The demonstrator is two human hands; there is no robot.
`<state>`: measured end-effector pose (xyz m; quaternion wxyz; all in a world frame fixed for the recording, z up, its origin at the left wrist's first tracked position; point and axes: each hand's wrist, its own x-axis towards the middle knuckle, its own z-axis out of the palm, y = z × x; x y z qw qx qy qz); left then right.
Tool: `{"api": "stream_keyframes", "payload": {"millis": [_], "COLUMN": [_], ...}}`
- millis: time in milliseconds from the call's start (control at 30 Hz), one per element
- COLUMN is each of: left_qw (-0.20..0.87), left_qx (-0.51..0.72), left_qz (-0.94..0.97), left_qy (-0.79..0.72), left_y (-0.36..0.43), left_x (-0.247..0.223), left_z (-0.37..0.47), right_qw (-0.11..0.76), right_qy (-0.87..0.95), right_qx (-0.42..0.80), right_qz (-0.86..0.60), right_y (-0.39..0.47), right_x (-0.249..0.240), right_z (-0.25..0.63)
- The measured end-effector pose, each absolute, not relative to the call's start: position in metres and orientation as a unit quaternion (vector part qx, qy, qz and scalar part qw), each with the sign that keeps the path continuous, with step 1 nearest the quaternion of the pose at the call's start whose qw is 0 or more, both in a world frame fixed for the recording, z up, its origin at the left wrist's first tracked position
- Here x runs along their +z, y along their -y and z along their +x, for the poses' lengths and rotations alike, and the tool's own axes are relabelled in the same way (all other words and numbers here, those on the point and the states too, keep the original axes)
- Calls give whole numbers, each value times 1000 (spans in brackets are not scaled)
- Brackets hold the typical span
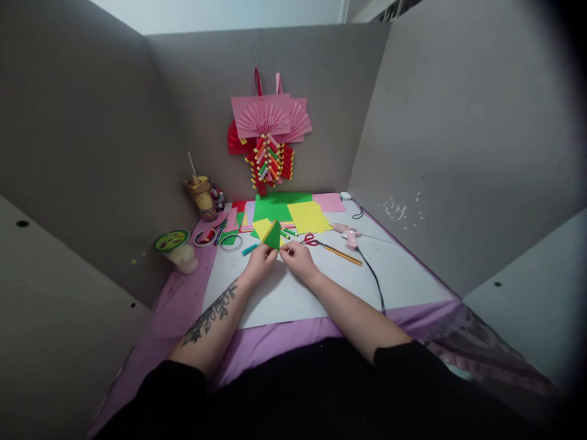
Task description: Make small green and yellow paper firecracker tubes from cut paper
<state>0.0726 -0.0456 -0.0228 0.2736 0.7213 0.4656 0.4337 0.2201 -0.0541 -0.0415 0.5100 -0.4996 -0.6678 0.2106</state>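
A small piece of green paper (273, 238) with a yellow strip along its upper left edge stands tilted between my hands, above the white sheet. My left hand (262, 260) pinches its lower edge. Close beside it, my right hand (298, 258) has its fingers closed at the paper's lower right corner; the fingertips partly hide the contact. Just behind the paper lie a yellow piece (261, 228) and small green rolls (290, 232). A blue roll (250, 249) is left of my left hand. Red-handled scissors (310, 239) lie beyond my right hand.
A pink glue gun (351, 237) with a black cord and an orange-and-black cutter or pencil (342, 253) lie at right. Coloured sheets (279, 208) cover the back. Tape rings (232, 243), a cup (184, 259) and a pen holder (202, 195) stand left. Paper firecracker decorations (268, 116) hang behind.
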Motion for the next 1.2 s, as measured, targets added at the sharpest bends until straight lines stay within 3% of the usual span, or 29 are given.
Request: {"api": "stream_keyframes", "payload": {"millis": [200,767,1000,1133,1200], "left_qw": [280,282,381,429,423], "left_qx": [424,387,313,227,195], "left_qz": [725,730,708,717,727], "left_qy": [-466,-487,-505,-500,-505], "left_y": [44,43,43,46,48], "left_x": [-22,-24,-21,-15,-12], "left_z": [71,69,57,49,46], "right_qw": [518,507,469,402,409], "right_qy": [644,683,584,550,567], "right_qx": [262,165,12,14,22], "right_qz": [-499,-499,-663,-732,-715], "right_y": [54,48,30,24,24], "right_x": [-39,-42,-25,-27,-32], "right_z": [221,224,290,312,304]}}
